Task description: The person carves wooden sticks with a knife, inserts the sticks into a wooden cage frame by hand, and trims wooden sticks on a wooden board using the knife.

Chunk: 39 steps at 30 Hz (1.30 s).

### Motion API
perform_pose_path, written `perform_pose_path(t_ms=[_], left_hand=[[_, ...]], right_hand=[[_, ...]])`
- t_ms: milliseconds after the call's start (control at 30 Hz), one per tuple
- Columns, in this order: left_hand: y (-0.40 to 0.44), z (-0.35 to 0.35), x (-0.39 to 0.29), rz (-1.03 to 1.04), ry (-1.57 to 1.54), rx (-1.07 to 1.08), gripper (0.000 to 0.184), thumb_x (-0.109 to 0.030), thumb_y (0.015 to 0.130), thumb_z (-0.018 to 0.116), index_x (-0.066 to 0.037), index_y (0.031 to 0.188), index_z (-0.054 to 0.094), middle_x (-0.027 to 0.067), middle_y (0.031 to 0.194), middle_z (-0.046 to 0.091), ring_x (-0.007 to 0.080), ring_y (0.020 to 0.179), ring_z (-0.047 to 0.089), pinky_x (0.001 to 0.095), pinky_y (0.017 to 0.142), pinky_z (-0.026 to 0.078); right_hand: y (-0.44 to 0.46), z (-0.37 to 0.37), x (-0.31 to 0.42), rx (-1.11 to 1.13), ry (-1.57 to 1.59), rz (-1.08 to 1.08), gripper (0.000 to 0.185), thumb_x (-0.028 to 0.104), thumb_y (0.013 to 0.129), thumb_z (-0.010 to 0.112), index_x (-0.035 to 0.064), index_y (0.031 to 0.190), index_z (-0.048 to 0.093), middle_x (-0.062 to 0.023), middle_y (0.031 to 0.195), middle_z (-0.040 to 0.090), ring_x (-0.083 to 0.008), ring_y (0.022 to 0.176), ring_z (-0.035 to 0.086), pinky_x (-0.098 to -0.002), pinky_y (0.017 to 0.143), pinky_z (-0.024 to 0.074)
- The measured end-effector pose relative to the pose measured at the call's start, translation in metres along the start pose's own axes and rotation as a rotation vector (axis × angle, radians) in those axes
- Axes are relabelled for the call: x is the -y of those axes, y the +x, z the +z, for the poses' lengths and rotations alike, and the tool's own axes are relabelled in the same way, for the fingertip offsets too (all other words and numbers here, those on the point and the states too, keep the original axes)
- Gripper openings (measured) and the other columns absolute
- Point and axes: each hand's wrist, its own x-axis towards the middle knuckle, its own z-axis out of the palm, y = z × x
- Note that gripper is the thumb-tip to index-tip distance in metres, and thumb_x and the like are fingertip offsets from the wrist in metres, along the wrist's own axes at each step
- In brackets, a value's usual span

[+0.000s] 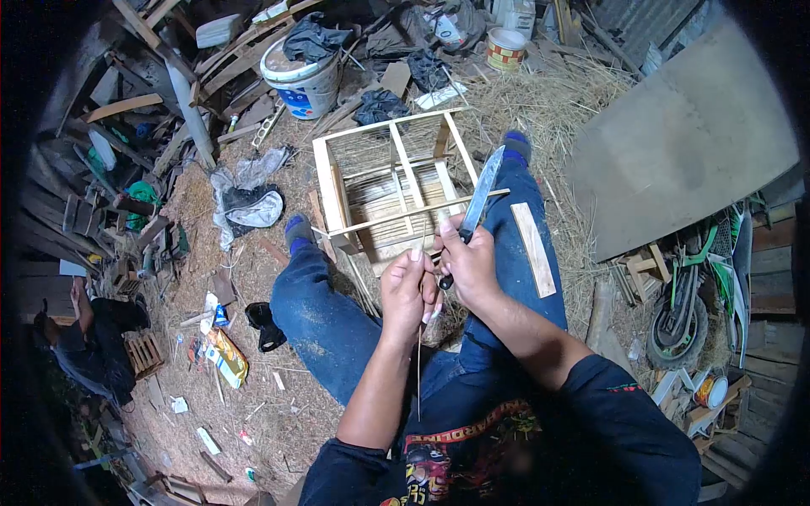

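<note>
My left hand is closed around a thin wooden strip, which hangs down toward my lap and pokes up past the fingers. Close beside it, my right hand grips a knife by its dark handle, the blade angled up and to the right. Just beyond both hands stands a wooden frame of pale slats, between my lower legs. A flat piece of wood lies across my thigh on the right.
Straw and shavings cover the ground. A white bucket and a smaller tub stand at the back. A large board leans at right above a green toy-like motorbike. Another person sits at far left. A yellow packet lies nearby.
</note>
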Motion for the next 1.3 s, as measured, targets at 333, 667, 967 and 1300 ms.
perform_pose_path(t_ms=[333,667,967,1300], left_hand=[[-0.001,-0.002,0.006,0.014,0.086,0.031,0.033,-0.03,0.112,0.048,-0.006,0.091,0.058,0.0,0.051,0.046,0.0085,0.035,0.038,0.0249,0.037,0.037],[0.006,0.0,0.012,0.022,0.243,-0.088,0.036,-0.033,0.112,0.048,-0.008,0.088,0.058,-0.0016,0.052,0.047,0.0067,0.038,0.039,0.0243,0.037,0.033],[0.011,-0.005,0.01,-0.09,0.199,-0.071,0.037,-0.033,0.112,0.047,-0.009,0.086,0.056,-0.0009,0.051,0.047,0.0074,0.037,0.038,0.0242,0.034,0.03],[0.022,-0.007,0.011,0.044,0.224,-0.14,0.032,-0.033,0.112,0.048,-0.008,0.093,0.057,0.0,0.053,0.047,0.0093,0.032,0.035,0.0255,0.032,0.032]], right_hand=[[0.004,0.008,0.006,0.073,-0.073,-0.069,0.02,0.02,0.105,0.064,0.0034,0.094,0.063,0.0,0.073,0.059,-0.003,0.05,0.045,-0.0196,0.043,0.0336],[0.014,0.002,0.012,-0.002,-0.754,-0.674,0.02,0.014,0.095,0.069,-0.0002,0.085,0.059,-0.0153,0.075,0.064,-0.0305,0.07,0.066,-0.0437,0.065,0.0497],[0.028,-0.014,0.012,0.216,-0.694,-0.275,0.025,0.023,0.1,0.067,0.0037,0.087,0.058,-0.0089,0.072,0.059,-0.0216,0.054,0.057,-0.0399,0.051,0.0452],[0.014,-0.009,0.006,0.178,-0.015,0.15,0.025,0.026,0.105,0.064,0.0088,0.087,0.058,0.0058,0.065,0.051,-0.0037,0.046,0.043,-0.0235,0.04,0.0344]])
